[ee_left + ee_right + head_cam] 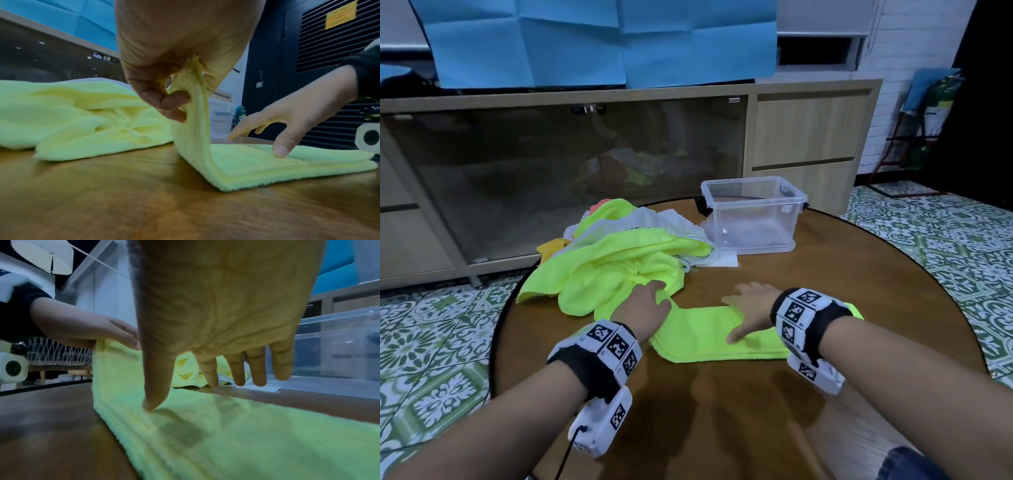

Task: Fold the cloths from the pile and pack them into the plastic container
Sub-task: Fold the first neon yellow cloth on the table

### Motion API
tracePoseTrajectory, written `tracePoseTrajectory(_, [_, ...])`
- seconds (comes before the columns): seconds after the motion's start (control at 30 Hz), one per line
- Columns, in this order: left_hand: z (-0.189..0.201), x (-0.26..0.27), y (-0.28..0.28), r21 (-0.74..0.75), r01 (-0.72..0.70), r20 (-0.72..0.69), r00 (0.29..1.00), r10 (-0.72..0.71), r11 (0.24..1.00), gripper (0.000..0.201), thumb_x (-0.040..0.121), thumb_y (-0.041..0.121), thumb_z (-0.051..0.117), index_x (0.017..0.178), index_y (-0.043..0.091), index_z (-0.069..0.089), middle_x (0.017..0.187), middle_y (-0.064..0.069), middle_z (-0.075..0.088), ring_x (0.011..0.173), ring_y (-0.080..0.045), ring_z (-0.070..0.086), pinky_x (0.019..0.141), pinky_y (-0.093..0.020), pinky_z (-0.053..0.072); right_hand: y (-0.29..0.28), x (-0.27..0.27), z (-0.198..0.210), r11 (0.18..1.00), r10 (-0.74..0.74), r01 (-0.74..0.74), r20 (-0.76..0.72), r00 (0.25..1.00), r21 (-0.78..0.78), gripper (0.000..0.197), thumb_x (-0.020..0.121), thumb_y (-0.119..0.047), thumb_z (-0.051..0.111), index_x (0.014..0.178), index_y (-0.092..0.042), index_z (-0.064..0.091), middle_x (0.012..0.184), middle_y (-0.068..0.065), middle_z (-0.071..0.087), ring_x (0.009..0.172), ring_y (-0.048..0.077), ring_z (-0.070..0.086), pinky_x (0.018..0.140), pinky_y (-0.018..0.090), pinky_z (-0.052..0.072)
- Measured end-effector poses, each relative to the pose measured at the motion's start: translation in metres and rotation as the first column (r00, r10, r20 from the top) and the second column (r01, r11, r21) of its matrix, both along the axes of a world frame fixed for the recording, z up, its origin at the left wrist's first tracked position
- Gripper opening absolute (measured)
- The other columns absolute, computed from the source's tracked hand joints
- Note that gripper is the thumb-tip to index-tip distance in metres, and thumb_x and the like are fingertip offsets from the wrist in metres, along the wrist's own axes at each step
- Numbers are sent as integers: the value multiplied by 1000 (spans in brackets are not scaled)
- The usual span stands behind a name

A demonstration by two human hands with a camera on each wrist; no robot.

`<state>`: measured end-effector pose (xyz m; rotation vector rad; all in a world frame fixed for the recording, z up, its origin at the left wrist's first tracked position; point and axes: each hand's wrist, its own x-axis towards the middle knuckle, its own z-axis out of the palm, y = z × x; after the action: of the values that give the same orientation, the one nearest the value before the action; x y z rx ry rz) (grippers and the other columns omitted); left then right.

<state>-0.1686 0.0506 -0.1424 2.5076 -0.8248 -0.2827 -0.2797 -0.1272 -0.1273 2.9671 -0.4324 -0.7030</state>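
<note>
A neon yellow cloth (709,335) folded into a long strip lies on the round wooden table (825,274) in front of me. My left hand (645,303) pinches the strip's left end (191,104) and holds it raised off the table. My right hand (748,313) is spread flat, its thumb (153,402) pressing the strip near its middle. The cloth pile (619,253), mostly neon yellow with white, lies just behind my left hand. The clear plastic container (753,212) stands with nothing inside it at the table's far side.
A wooden cabinet with dark glass doors (565,171) runs along the wall behind the table. Blue paper (599,37) hangs above it. Patterned floor tiles (945,233) surround the table. A white sheet (726,261) lies under the container's near corner.
</note>
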Motion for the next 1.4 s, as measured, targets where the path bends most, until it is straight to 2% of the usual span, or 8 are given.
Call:
tracePoseTrajectory(0.3, [4,-28,-29,118,130,-5,991,-130,984,55,99,49,23,147,23,26,148,-14,30,118,-29,52,98,-39,42,-10,-10,-12,999,-29,30,-46,999,28,89,79,-67,54,150,-31,14,149,11,22,137,32,21,110,48,26])
tracePoseTrajectory(0.53, [-2,-39,-33,75,191,-97,978,-183,979,54,103,28,26,151,17,5,127,-21,54,96,-32,60,70,-27,38,-13,-15,-17,998,-26,26,-13,1000,57,90,80,-66,53,150,-27,13,150,10,22,137,31,21,110,47,26])
tracePoseTrajectory(0.67, [-7,-36,-39,180,214,-72,976,-204,960,54,101,19,32,151,15,11,143,-15,42,112,-28,56,84,-30,45,-13,-16,-18,997,-21,21,-2,1000,71,90,81,-65,53,151,-27,12,151,10,21,138,30,20,110,46,27])
tracePoseTrajectory(0.8, [-5,-37,-41,256,268,-96,963,-251,929,51,100,16,26,151,16,15,129,-20,53,104,-31,55,79,-32,43,-13,-16,-19,997,-17,17,0,1000,69,89,82,-65,51,151,-26,10,152,10,21,138,30,19,111,46,26])
tracePoseTrajectory(0.93, [-13,-40,-37,470,326,-59,939,-340,820,53,103,32,21,152,24,2,156,-10,15,145,-29,8,115,-46,14,-13,-17,-19,997,-19,20,-14,1000,71,89,84,-64,50,151,-25,8,154,9,17,140,29,17,113,45,24])
tracePoseTrajectory(1.0, [-21,-43,-37,535,356,-61,921,-385,766,58,102,42,16,151,22,-7,159,1,-8,145,-27,-13,116,-51,-3,-11,-17,-19,998,-14,15,-20,1000,62,88,85,-63,48,151,-23,6,155,9,14,141,29,15,114,45,22])
tracePoseTrajectory(1.23, [-36,-40,-64,663,267,-11,938,-347,699,65,100,47,20,151,19,-9,157,-3,-16,144,-30,-13,115,-47,-2,-11,-27,-41,994,-42,49,-75,996,101,77,95,-60,22,149,-18,-15,156,6,-20,145,23,-12,118,44,3])
tracePoseTrajectory(1.4, [-34,-42,-63,663,255,-26,948,-318,704,66,100,48,21,150,19,-9,157,-2,-16,144,-31,-13,115,-47,-1,-15,-37,-52,992,-80,81,-10,997,99,72,96,-58,12,149,-18,-15,155,6,-22,145,22,-15,118,39,-2])
